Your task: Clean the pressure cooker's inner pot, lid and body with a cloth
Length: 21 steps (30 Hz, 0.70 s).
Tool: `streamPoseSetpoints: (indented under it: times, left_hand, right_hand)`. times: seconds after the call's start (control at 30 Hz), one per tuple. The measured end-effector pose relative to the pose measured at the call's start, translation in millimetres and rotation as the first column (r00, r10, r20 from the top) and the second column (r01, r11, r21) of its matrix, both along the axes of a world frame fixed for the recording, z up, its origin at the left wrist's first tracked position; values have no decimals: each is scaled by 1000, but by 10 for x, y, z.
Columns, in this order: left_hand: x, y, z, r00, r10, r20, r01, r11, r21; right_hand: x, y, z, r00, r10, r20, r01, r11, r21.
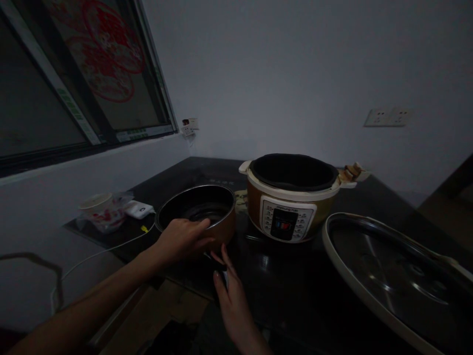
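Observation:
A round brown inner pot (225,224) with a dark inside sits at the left of the black tabletop. My left hand (185,236) is closed on its near rim, thumb over the edge and fingers against the outer wall. Low by the pot's near side is my right hand (232,296), its fingertips close to the wall. A small whitish piece (226,279), too dim to name, shows between its thumb and fingers. To the right stands a cream and gold electric pressure cooker (288,217), lidless, its dark interior facing up.
The cooker's large lid (384,266) lies with its metal underside showing at the right of the black table (295,281). A bagged paper cup (105,212), a white charger-like box (139,209) and a cable (99,252) are at left. Wall sockets (388,118) and a window (84,74) are behind.

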<state>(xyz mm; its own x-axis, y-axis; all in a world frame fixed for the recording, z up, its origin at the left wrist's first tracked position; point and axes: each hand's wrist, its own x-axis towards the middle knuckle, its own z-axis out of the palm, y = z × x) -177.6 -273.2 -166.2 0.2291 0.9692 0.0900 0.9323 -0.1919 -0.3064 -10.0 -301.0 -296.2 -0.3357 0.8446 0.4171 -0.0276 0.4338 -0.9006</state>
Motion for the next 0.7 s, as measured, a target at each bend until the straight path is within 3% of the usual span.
streamPoseSetpoints:
  times: [0.17,0.3,0.43,0.5,0.53,0.6,0.7]
  left_hand:
    - [35,19,-64,999,6,-37,-7,1000,-13]
    - [36,58,-153,999,-13,-40,12,1000,-22]
    - [6,74,-225,999,-33,-4,33,999,16]
    - [-14,72,-240,995,-74,65,69,995,70]
    - [-25,64,-244,988,-108,114,95,989,112]
    - [-51,29,-255,954,-198,223,148,963,224]
    - [-82,-84,-321,850,-322,416,143,903,406]
  right_hand:
    - [300,-105,-25,993,-115,-14,113,989,-92]
    - [489,-170,-420,971,-238,37,241,956,-166]
    - [587,-182,-831,947,-316,-52,292,918,-267]
    - [638,-172,-836,924,-378,-65,319,852,-415]
    - [669,-165,-777,914,-400,-62,311,792,-526]
    - [735,-147,-570,902,-426,-76,228,617,-753]
    - [813,-116,-217,863,-486,-140,136,490,-861]
